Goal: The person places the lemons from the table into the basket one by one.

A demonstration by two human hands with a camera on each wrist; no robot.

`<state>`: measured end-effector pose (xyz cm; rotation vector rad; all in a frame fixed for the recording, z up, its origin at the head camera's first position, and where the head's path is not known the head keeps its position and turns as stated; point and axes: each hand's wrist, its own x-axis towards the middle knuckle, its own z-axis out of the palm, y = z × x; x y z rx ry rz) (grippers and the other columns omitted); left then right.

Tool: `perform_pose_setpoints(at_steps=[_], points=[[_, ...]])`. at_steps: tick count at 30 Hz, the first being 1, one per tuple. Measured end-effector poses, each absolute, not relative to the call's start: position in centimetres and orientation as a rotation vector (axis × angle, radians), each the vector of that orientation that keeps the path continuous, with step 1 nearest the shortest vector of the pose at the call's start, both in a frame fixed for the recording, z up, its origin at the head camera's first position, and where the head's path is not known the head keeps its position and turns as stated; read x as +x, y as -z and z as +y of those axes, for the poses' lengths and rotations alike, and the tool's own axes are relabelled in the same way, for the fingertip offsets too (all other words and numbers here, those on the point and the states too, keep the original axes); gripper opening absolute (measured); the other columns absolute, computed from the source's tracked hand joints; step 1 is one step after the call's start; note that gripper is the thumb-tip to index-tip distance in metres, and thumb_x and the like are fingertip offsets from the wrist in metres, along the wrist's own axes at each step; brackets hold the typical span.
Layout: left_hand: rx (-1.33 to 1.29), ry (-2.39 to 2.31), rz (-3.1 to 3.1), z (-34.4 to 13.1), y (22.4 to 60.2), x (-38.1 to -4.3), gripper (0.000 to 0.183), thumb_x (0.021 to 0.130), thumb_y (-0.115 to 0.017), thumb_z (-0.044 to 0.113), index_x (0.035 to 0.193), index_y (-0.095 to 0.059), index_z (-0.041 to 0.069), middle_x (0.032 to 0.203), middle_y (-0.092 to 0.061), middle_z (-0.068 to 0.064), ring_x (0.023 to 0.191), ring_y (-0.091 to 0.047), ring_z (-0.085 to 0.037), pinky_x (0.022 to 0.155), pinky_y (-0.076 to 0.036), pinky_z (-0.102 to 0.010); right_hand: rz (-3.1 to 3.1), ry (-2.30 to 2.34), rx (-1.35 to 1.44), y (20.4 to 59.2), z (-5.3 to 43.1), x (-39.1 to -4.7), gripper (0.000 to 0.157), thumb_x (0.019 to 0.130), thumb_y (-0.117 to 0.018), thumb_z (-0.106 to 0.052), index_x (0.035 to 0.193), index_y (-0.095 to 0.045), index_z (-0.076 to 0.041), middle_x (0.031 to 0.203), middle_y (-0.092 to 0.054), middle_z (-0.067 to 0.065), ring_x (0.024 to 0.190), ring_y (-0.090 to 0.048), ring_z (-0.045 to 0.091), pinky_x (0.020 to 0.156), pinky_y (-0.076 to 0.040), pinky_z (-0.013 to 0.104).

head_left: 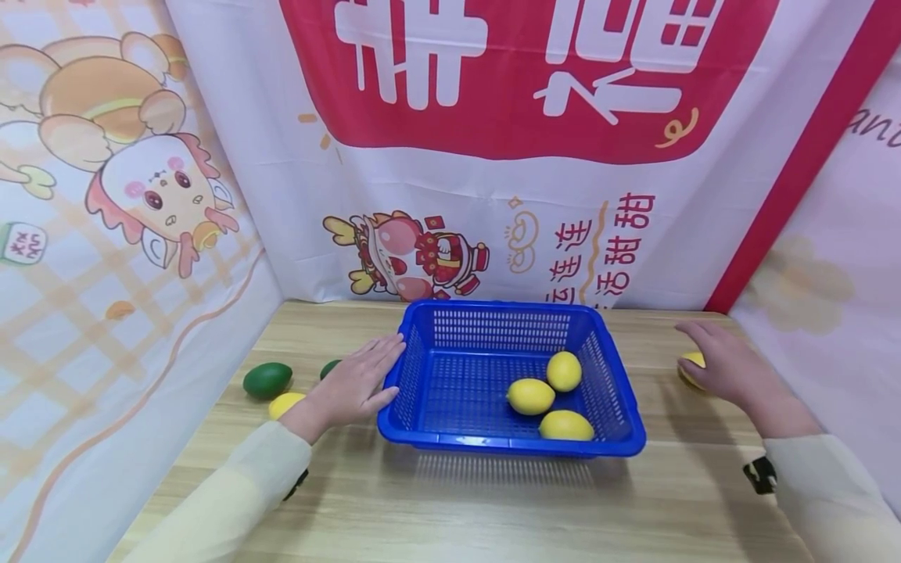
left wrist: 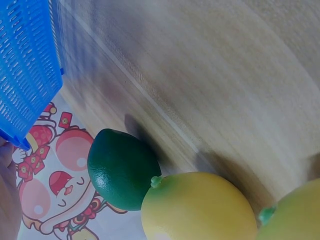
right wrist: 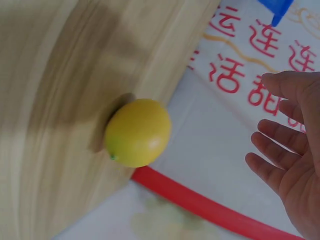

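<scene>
A blue plastic basket stands mid-table with three yellow lemons, one of them a lemon near its middle. Against the basket's left rim rests my left hand, its fingers fairly straight. Over at the right, my right hand hovers by a single lemon, partly hidden behind it in the head view. The right wrist view shows that hand's fingers spread and apart from the lemon. Beside my left hand lie a dark green lemon-shaped fruit and a yellow lemon.
Another green fruit lies at the table's left side. The wooden table meets a printed cloth backdrop at the back, with cloth walls on both sides. A second yellow lemon shows at the left wrist view's corner.
</scene>
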<state>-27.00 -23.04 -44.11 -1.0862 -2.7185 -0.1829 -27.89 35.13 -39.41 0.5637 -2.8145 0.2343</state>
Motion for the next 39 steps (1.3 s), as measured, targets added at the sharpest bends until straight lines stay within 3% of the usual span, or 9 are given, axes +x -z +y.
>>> perform_pose_setpoints(at_steps=[18,39], points=[[-1.074,0.17,-2.756,-23.1,44.1,-27.0,0.072,0.099,-0.044,0.043,0.154,-0.021,0.003,0.16,-0.017,-0.011,0.146,-0.015,-0.026,0.117,-0.018,-0.044,-2.974,-0.294,0.446,42.0,38.4,-29.6,0.057,0.084,-0.072,-0.014,0.127,-0.047,0.013,0.122,-0.048,0.04,0.112,-0.043,0.058,0.094,-0.035,0.068],[-1.095,0.187,-2.729,-23.1,44.0,-27.1,0.071,0.099,-0.045,0.041,0.153,-0.024,0.0,0.158,-0.022,-0.015,0.145,-0.021,-0.031,0.115,-0.021,-0.046,-3.06,-0.379,0.293,44.6,40.1,-31.5,0.064,0.084,-0.069,-0.019,0.129,-0.041,0.017,0.122,-0.041,0.046,0.11,-0.04,0.06,0.095,-0.033,0.069]])
